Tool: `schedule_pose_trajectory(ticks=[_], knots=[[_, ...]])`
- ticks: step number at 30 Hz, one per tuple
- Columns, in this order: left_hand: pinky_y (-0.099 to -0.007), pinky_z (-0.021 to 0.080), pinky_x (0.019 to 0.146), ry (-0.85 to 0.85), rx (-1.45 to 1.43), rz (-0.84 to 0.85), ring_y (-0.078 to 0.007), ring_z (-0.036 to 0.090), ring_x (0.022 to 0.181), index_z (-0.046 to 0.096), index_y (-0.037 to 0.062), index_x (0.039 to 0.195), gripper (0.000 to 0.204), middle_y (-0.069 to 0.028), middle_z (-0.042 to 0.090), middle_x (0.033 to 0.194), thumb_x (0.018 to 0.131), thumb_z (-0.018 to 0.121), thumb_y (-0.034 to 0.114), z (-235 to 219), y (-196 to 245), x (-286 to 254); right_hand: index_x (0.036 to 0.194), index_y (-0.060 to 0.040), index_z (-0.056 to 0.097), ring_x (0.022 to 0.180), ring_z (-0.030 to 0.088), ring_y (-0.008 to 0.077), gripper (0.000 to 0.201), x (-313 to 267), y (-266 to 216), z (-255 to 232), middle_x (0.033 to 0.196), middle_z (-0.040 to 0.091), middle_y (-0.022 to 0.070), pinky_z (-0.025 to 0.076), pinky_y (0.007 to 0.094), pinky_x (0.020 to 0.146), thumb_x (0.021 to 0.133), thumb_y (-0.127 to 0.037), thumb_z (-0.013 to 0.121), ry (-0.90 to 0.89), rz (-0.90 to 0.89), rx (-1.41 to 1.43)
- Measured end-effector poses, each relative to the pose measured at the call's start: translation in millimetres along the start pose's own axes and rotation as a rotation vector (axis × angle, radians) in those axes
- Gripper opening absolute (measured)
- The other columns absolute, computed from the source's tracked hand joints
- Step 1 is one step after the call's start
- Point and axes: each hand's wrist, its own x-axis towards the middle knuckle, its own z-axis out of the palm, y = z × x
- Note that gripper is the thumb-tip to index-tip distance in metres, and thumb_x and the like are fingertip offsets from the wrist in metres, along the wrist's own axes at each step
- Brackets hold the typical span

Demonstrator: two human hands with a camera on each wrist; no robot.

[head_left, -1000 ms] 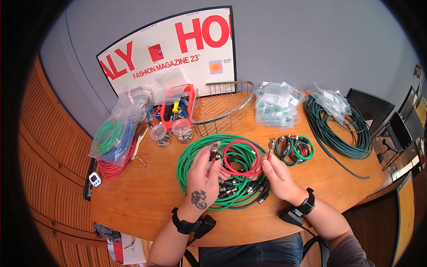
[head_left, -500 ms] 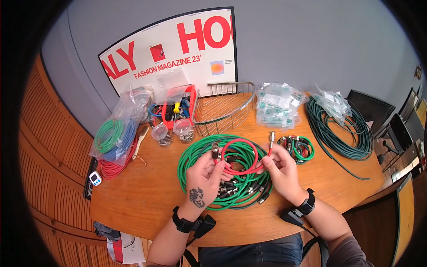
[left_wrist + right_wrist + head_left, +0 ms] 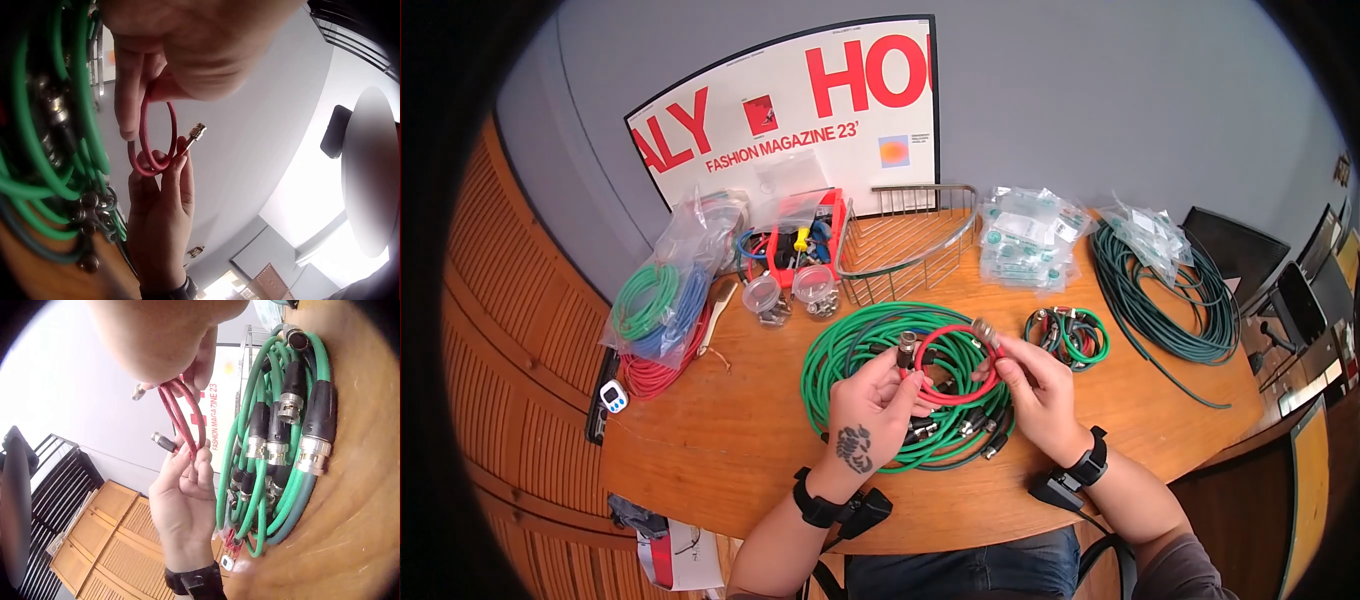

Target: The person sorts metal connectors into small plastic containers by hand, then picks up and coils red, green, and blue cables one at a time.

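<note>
Between both hands a short red cable [image 3: 953,403] is held in a coil above the pile of green cables [image 3: 820,372]. My left hand [image 3: 870,408] pinches it beside a connector [image 3: 907,350] with a black sleeve, which points up. My right hand [image 3: 1040,395] grips the coil's other side, near a second metal connector [image 3: 983,330]. In the left wrist view that connector [image 3: 197,132] sticks out past the right hand's fingertips. The right wrist view shows the red loops [image 3: 187,409] running from hand to hand, beside green cables with black-sleeved connectors [image 3: 314,453].
A wire basket [image 3: 910,265], red bin [image 3: 778,268] and two small tubs [image 3: 762,296] stand behind. Bagged cables [image 3: 647,305] lie left. Clear bags [image 3: 1028,240], a small cable bundle [image 3: 1085,338] and a dark green coil [image 3: 1115,290] lie right.
The hands have come closer together, the right one's connector moving left and tilting, and the red loop has become more closely coiled. The left hand has shifted slightly right.
</note>
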Motion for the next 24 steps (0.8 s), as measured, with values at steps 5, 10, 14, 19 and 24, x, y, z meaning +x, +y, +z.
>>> schedule_pose_trajectory(ticks=[5, 10, 14, 19, 24], knots=[[-0.0274, 0.062, 0.069, 0.046, 0.008, 0.054, -0.0159, 0.07, 0.085, 0.054, -0.0072, 0.129, 0.033, -0.0145, 0.069, 0.103, 0.096, 0.055, -0.003, -0.2, -0.6, 0.6, 0.12, -0.0058, 0.07, 0.079, 0.063, 0.0136, 0.029, 6.3, -9.0, -2.5, 0.094, 0.064, 0.0089, 0.051, 0.0247, 0.07, 0.092, -0.001, 0.064, -0.028, -0.081, 0.0], [-0.0268, 0.062, 0.066, 0.075, 0.126, 0.13, -0.0153, 0.071, 0.081, 0.056, -0.0071, 0.128, 0.034, -0.0155, 0.07, 0.098, 0.094, 0.058, -0.003, 3.5, -3.5, -2.7, 0.115, -0.0066, 0.073, 0.073, 0.062, 0.0116, 0.028, 6.3, -2.3, -2.7, 0.096, 0.063, 0.0068, 0.051, 0.0248, 0.063, 0.088, 0.001, 0.068, -0.056, -0.063, -0.016], [-0.026, 0.061, 0.067, 0.064, 0.187, 0.199, -0.0142, 0.07, 0.079, 0.056, -0.0068, 0.127, 0.033, -0.0144, 0.069, 0.097, 0.095, 0.058, -0.003, 8.4, -0.5, -3.2, 0.127, -0.0019, 0.058, 0.074, 0.063, 0.0094, 0.039, 4.7, -1.8, -0.5, 0.098, 0.062, 0.0074, 0.051, 0.0227, 0.061, 0.089, 0.0, 0.068, 0.001, 0.039, 0.064], [-0.0259, 0.061, 0.068, 0.014, 0.031, 0.122, -0.0138, 0.068, 0.083, 0.054, -0.007, 0.129, 0.033, -0.013, 0.068, 0.099, 0.096, 0.056, -0.002, 2.3, -3.4, -2.4, 0.138, -0.001, 0.04, 0.087, 0.063, 0.0092, 0.049, 6.6, -5.5, -0.1, 0.103, 0.061, 0.0077, 0.052, 0.0221, 0.075, 0.094, 0.0, 0.063, -0.02, 0.294, 0.338], [-0.0268, 0.061, 0.066, 0.0, -0.096, 0.068, -0.0152, 0.068, 0.084, 0.053, -0.008, 0.127, 0.031, -0.0132, 0.067, 0.099, 0.097, 0.054, -0.002, 0.7, 3.5, 2.1, 0.149, -0.0023, 0.032, 0.095, 0.061, 0.011, 0.062, 7.6, -12.8, -3.6, 0.107, 0.06, 0.0056, 0.05, 0.0252, 0.087, 0.095, 0.001, 0.061, -0.27, 0.342, 0.576]])
